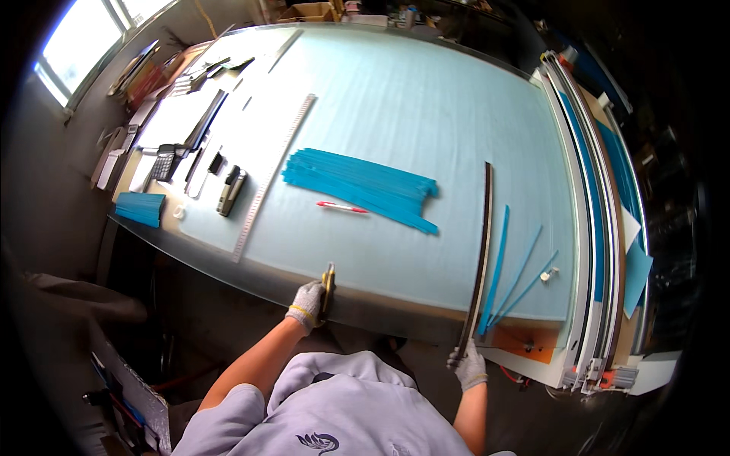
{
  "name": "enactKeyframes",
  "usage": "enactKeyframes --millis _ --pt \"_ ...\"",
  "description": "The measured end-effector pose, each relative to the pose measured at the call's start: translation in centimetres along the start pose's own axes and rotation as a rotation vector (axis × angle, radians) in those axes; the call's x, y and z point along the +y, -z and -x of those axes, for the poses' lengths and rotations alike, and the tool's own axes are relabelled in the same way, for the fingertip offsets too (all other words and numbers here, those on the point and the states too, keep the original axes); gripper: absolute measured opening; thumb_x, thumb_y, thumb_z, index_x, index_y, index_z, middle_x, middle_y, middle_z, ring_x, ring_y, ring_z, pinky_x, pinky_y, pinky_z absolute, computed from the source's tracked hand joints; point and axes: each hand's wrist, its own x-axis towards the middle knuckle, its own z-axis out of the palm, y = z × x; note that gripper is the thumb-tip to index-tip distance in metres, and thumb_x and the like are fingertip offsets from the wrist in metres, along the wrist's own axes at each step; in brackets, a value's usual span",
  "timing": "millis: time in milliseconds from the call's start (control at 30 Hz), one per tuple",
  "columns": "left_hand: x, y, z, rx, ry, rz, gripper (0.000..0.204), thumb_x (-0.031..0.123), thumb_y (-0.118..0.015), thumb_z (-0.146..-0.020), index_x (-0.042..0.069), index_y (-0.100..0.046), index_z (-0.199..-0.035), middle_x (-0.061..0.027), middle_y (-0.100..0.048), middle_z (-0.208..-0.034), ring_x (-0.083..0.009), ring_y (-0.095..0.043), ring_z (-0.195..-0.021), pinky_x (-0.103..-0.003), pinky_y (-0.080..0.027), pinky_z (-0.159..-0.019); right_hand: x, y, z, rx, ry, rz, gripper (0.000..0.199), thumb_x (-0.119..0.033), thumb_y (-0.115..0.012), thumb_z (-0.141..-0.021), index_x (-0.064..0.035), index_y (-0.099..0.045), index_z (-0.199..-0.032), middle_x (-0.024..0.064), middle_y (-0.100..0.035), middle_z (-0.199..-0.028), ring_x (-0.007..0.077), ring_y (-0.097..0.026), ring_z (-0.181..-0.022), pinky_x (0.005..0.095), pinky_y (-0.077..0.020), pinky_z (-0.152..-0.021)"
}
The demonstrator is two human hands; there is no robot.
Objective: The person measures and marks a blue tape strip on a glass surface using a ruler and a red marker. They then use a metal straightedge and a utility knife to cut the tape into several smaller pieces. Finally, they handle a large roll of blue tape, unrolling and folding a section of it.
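Note:
My left hand (306, 301), in a pale knitted glove, is closed around a yellow and black utility knife (328, 290) at the table's front edge, its narrow tip pointing away from me. Farther right, my gloved right hand (469, 368) grips the near end of a long dark straight bar (482, 243) that reaches over the tabletop. Just right of the bar lie a wider blue strip (498, 262) and thin blue strips (523, 267). A stack of blue strips (357, 186) is spread mid-table, with a red and white pen (342, 207) beside its near side.
A long pale ruler (275, 176) lies left of the stack. Near the left edge are a stapler (232, 191), a calculator (164, 162), papers and a small blue stack (140, 209). A long rail assembly (589, 213) borders the table's right side. Boxes (306, 12) stand beyond the far edge.

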Motion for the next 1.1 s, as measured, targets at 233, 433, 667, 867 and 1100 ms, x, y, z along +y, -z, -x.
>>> enactKeyframes --millis 233,433,667,867,1100 --pt "-5.1 19.6 -7.6 0.810 -0.285 -0.246 0.037 0.014 -0.050 -0.090 -0.002 -0.066 -0.119 -0.0201 -0.066 -0.079 -0.0340 -0.066 -0.073 -0.043 -0.052 -0.070 -2.9 -4.4 3.6 0.153 0.158 0.019 0.040 -0.052 -0.064 -0.096 -0.0123 -0.060 -0.094 0.0065 -0.060 -0.064 0.0220 -0.059 -0.048 0.0369 -0.0510 -0.045" --pt "-6.0 34.2 -16.3 0.621 0.030 -0.718 0.030 0.025 -0.058 -0.090 0.010 -0.068 -0.114 -0.0245 -0.062 -0.104 -0.0428 -0.063 -0.096 -0.052 -0.052 -0.084 -4.4 -12.8 3.2 0.307 0.279 0.301 0.027 -0.032 -0.074 -0.090 -0.0128 -0.055 -0.088 0.0004 -0.047 -0.057 0.0136 -0.043 -0.041 0.0329 -0.0434 -0.039" --pt "-3.0 34.6 -19.3 0.575 -0.010 -0.818 0.040 0.030 -0.068 -0.084 0.013 -0.063 -0.120 -0.0171 -0.060 -0.123 -0.0378 -0.059 -0.115 -0.052 -0.049 -0.093 -6.2 -16.4 0.2 0.687 0.723 0.458 0.019 -0.009 -0.065 -0.092 0.0089 -0.065 -0.098 0.0117 -0.067 -0.082 0.0223 -0.058 -0.072 0.0398 -0.0467 -0.070" --pt "2.5 30.8 -14.9 0.598 -0.521 -0.804 0.074 0.028 -0.075 -0.080 0.009 -0.046 -0.145 -0.0204 -0.048 -0.143 -0.0403 -0.046 -0.131 -0.055 -0.038 -0.108 -0.3 -25.2 7.7 0.573 1.104 0.785 0.024 -0.014 -0.060 -0.097 0.0063 -0.062 -0.110 0.0228 -0.066 -0.085 0.0311 -0.064 -0.077 0.0421 -0.0495 -0.074" --pt "5.1 30.6 -9.7 0.493 -0.963 -0.985 0.093 0.032 -0.084 -0.070 0.025 -0.043 -0.152 -0.0199 -0.027 -0.162 -0.0452 -0.024 -0.149 -0.059 -0.020 -0.120 -0.6 -33.8 13.2 0.119 1.387 1.302 0.029 -0.008 -0.071 -0.072 -0.0073 -0.064 -0.100 0.0171 -0.066 -0.084 0.0414 -0.064 -0.083 0.0503 -0.0509 -0.072"
